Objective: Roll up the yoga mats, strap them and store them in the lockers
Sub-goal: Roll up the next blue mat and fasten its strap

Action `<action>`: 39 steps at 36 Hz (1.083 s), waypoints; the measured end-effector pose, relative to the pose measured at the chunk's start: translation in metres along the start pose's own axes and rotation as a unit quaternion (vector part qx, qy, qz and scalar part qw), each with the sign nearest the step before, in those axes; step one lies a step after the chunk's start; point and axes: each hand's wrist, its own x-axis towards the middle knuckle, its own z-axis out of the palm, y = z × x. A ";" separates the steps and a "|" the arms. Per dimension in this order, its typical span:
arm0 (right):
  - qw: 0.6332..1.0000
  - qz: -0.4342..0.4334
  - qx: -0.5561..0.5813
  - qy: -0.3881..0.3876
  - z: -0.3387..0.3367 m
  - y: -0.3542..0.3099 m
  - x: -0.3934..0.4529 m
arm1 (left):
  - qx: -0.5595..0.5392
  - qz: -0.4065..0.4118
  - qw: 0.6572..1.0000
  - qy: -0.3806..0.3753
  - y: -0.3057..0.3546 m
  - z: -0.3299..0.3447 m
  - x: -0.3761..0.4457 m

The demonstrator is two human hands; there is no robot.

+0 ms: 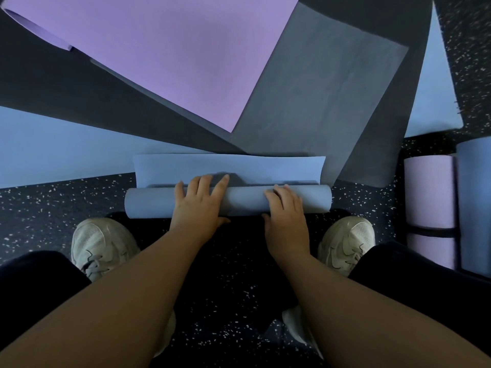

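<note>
A light blue yoga mat [148, 203] lies almost fully rolled on the speckled floor in front of my feet, with a short flap of it [186, 166] still flat beyond the roll. My left hand [199, 200] lies across the top of the roll, fingers stretched forward onto the flap. My right hand [285, 208] rests on the roll further right, fingers bent over its top. A purple mat [172, 49], a grey mat [318, 102] and a dark mat [66, 96] lie unrolled and overlapping beyond it.
At the right stand a rolled lilac mat [429, 197] with a dark strap [430, 232] round it and a rolled blue mat [474, 203]. Another blue mat [53, 147] is spread at the left. My two shoes [101, 243] flank the roll.
</note>
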 end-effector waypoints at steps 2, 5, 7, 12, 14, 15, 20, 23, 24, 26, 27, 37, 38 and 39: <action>1.000 -0.015 -0.001 -0.010 -0.002 0.004 0.007 | -0.003 0.010 1.000 0.012 -0.002 -0.001 0.002; 0.999 -0.025 -0.014 -0.029 -0.005 0.007 0.018 | 0.003 0.019 1.000 -0.001 -0.003 -0.003 0.008; 0.999 -0.019 -0.013 -0.047 -0.007 0.006 0.023 | 0.002 0.016 1.000 -0.020 -0.003 -0.008 0.015; 0.999 -0.017 0.009 -0.050 -0.013 0.006 0.034 | 0.000 0.013 0.999 -0.050 -0.005 -0.016 0.032; 0.998 -0.007 0.036 -0.054 -0.015 0.006 0.039 | 0.001 0.013 0.998 -0.056 -0.007 -0.018 0.035; 0.997 -0.003 0.046 -0.056 -0.016 0.006 0.040 | 0.000 0.012 0.998 -0.057 -0.008 -0.019 0.037; 0.996 0.014 0.064 -0.053 -0.016 0.003 0.045 | 0.011 0.005 0.998 -0.054 -0.008 -0.021 0.041; 0.998 0.016 0.055 -0.035 -0.017 0.000 0.048 | 0.015 0.001 0.999 -0.044 -0.008 -0.023 0.043; 0.999 0.015 0.041 -0.023 -0.016 -0.001 0.049 | 0.016 0.000 0.999 -0.040 -0.008 -0.023 0.043; 1.000 0.031 0.003 -0.001 -0.015 -0.005 0.051 | 0.008 -0.004 0.999 -0.032 -0.009 -0.026 0.045; 0.999 0.045 -0.012 0.009 -0.015 -0.007 0.052 | 0.001 -0.007 1.000 -0.027 -0.008 -0.028 0.045; 0.995 0.068 -0.007 -0.072 -0.027 -0.026 0.068 | -0.036 0.011 0.999 0.008 -0.005 -0.030 0.046; 0.996 0.066 0.007 -0.067 -0.025 -0.024 0.064 | -0.035 0.016 0.999 0.005 -0.005 -0.029 0.046; 0.996 0.057 0.026 -0.060 -0.023 -0.022 0.060 | -0.031 0.021 0.999 0.008 -0.004 -0.028 0.044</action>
